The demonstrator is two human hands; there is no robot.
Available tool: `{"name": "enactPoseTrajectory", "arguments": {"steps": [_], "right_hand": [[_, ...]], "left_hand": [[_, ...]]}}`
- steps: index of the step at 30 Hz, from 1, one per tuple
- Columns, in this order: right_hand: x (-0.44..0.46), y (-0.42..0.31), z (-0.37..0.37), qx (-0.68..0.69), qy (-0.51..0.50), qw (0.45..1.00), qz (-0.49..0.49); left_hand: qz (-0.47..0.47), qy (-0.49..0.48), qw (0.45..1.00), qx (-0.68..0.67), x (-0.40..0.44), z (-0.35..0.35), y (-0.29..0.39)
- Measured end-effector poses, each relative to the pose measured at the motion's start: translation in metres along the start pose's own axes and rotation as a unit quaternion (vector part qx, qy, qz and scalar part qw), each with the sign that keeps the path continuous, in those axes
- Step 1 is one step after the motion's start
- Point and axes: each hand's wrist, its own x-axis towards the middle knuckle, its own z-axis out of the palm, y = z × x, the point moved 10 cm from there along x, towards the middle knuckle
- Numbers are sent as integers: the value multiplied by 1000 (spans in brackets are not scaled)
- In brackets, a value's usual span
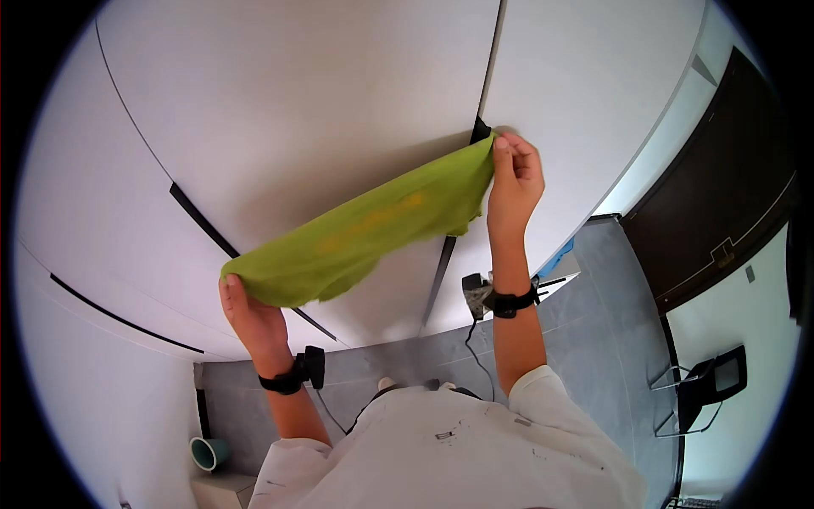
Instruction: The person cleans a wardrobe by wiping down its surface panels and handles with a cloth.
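Observation:
A green cloth (365, 225) with a faint yellow-orange print is stretched between my two hands, slanting up to the right. My left hand (253, 318) pinches its lower left corner, the thumb on top. The upper right corner is gripped between thumb and fingers of my right hand (515, 178). Between them the cloth's lower edge hangs loose and uneven. Behind the cloth stand white cabinet doors (305, 102), and part of a black handle strip is hidden by it. Black straps with small devices and cables sit on both wrists.
On the right, a dark door (721, 178) and a black chair (716, 377) stand beyond the grey floor (585, 339). A green bin (209, 454) is at the lower left, by a low box-like unit (222, 490). Something blue (557, 258) shows past my right wrist.

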Motion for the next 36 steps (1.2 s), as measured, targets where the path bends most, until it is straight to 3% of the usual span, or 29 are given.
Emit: {"name": "enactPoseTrajectory", "arguments": {"steps": [5, 10, 15, 18, 21, 27, 29, 33, 36], "right_hand": [[-25, -7, 26, 11, -5, 1000, -11], [-10, -22, 18, 6, -5, 997, -82], [4, -25, 12, -46, -3, 998, -42], [-4, 0, -2, 1, -14, 1000, -6], [1, 10, -5, 44, -64, 997, 18], [2, -17, 0, -75, 36, 992, -91], [-8, -38, 9, -249, 55, 942, -220], [-16, -40, 22, -275, 14, 942, -191], [-21, -26, 21, -192, -5, 974, -122]], "left_hand": [[-3, -19, 1000, 4, 11, -30, -2], [12, -69, 998, -1, 16, -23, -5], [38, -77, 996, 22, 24, -18, -3], [31, -35, 998, 44, 30, -29, -8], [18, -79, 996, 34, 36, -29, -12], [4, -99, 995, 2, 35, -25, -22], [-1, -103, 994, -22, 32, -21, -20], [6, -82, 996, -16, 31, -36, -22], [-34, -95, 995, -16, 31, -29, -20]]}}
